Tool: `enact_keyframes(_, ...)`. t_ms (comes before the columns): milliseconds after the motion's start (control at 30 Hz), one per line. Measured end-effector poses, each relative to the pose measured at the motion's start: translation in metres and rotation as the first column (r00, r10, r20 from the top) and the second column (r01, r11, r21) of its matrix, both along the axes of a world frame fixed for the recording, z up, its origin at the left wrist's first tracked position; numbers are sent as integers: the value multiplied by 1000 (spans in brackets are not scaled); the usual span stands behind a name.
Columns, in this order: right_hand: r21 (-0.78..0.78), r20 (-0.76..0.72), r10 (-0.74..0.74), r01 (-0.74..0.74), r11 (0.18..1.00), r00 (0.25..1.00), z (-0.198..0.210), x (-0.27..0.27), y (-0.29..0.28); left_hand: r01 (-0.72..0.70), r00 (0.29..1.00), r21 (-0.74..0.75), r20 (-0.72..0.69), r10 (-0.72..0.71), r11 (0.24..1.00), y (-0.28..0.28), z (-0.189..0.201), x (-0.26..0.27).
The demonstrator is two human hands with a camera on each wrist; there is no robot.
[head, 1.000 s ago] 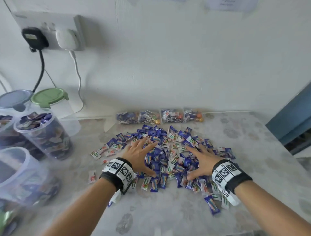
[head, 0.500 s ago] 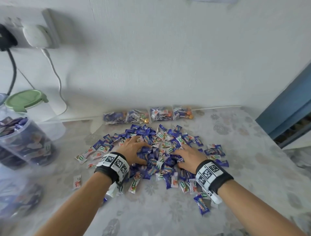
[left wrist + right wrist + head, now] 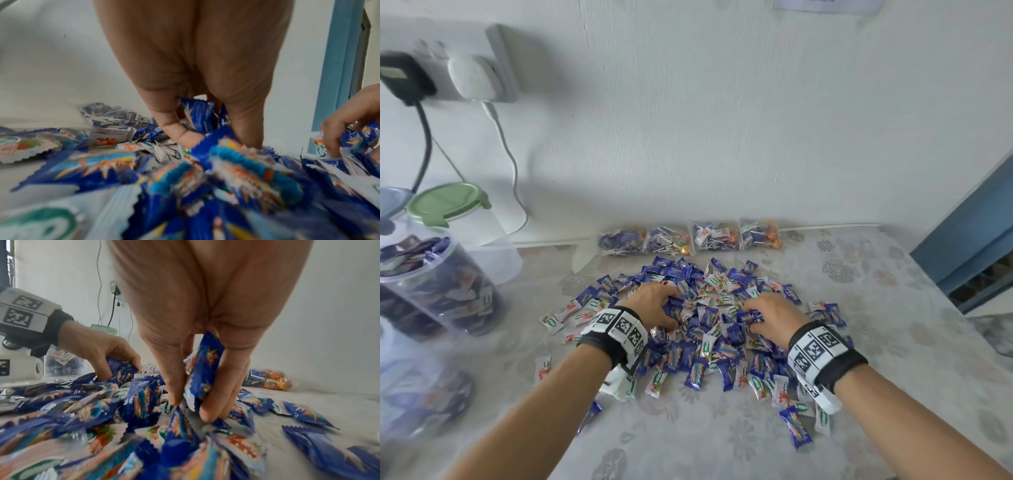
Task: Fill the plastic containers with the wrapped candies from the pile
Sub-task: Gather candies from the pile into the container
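Blue and white candies (image 3: pixel 702 329) lie heaped mid-frame on the desk (image 3: pixel 893 359). Left hand (image 3: pixel 654 305) and right hand (image 3: pixel 767 313) each clutch a fistful.

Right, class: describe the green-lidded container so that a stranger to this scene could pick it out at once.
Start at the wall socket at the upper left and follow the white cable down to the tabletop. The green-lidded container stands there against the wall, behind the open container of candies. Alone among the tubs, it wears a pale green lid.

Blue and white wrapped candies (image 3: pixel 702 329) with orange bursts lie on a pale floral-print tablecloth (image 3: pixel 859 274). At nine o'clock, a green lid (image 3: pixel 445 202); both wristbands (image 3: pixel 619 325) carry black-and-white square codes.
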State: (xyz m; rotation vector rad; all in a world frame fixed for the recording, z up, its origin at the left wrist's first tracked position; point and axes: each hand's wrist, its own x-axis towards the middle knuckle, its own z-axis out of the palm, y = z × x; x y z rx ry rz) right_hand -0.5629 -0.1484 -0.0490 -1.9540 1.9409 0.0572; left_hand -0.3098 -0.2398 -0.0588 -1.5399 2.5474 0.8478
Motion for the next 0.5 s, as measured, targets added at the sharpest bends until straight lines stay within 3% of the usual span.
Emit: enact_keyframes(500,-179,160,56,-27,983,985,44,15,-13,-92,975,-127,-212,63,988,3,35,35)
